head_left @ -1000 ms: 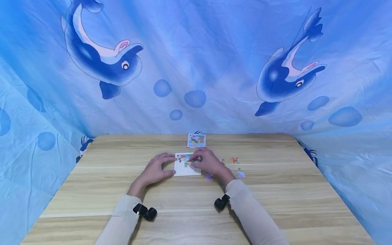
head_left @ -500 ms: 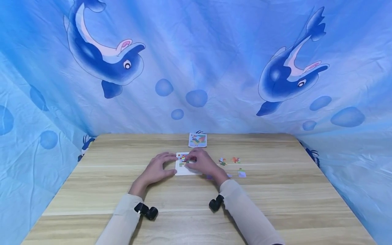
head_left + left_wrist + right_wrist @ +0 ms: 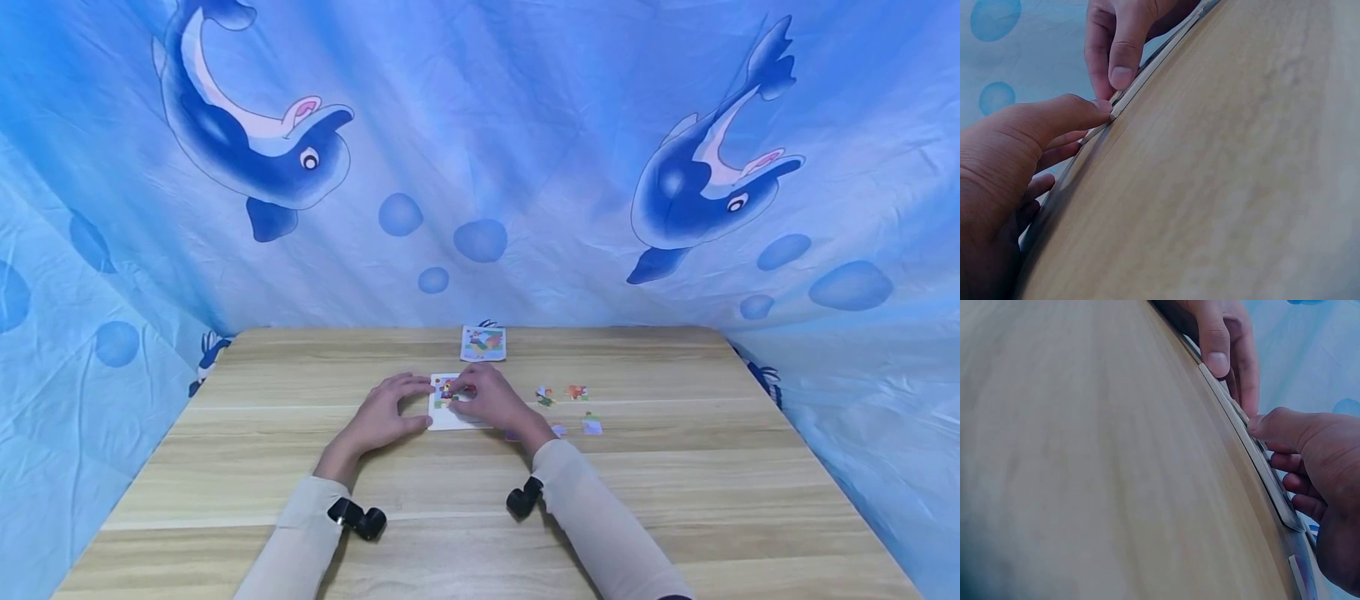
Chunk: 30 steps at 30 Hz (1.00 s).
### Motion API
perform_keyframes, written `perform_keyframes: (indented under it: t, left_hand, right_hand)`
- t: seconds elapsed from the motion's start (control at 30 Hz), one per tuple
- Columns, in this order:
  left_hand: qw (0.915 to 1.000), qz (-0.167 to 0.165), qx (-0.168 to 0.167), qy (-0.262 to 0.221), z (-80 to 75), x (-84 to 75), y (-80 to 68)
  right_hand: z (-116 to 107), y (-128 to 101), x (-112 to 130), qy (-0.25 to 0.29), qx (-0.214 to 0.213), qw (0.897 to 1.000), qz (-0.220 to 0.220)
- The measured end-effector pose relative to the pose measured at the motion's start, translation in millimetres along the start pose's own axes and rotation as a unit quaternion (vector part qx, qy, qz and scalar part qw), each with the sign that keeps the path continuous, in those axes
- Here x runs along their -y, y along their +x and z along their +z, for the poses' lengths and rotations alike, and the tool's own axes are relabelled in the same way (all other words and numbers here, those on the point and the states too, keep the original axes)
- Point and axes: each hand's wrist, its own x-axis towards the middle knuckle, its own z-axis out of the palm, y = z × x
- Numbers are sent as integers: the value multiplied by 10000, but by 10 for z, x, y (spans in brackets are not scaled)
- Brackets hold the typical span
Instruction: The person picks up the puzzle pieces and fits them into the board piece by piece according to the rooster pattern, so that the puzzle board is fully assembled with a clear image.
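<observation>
The puzzle tray (image 3: 444, 419) is a thin, stiff white board, judged light and apt to slide on the smooth wooden table (image 3: 675, 467); brace it at the edges. It lies flat at table centre, partly filled with colourful pieces. The left hand (image 3: 378, 417) braces its left edge, thumb and fingers pressing the rim. The right hand (image 3: 491, 400) rests on top, probably pinching a puzzle piece (image 3: 447, 390).
</observation>
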Motion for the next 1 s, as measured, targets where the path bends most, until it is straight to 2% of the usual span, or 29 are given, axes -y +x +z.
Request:
perform_keyframes:
  t: [0.23,0.57,0.83,1.0]
  left_hand:
    - [10000,43,-39,14,5,12,-3]
    - [9999,75,-49,47,-6,7,2]
    - [10000,35,-20,34,-15,-3,-4]
    - [10000,-11,18,-34,-21,-16,-11]
  right_hand:
    - [11,3,-1,-107,-24,9999,-74]
    - [5,18,18,-68,-44,9999,96]
    - [48,52,37,121,-116,9996,-209]
    - [74,81,55,12,-17,9994,-348]
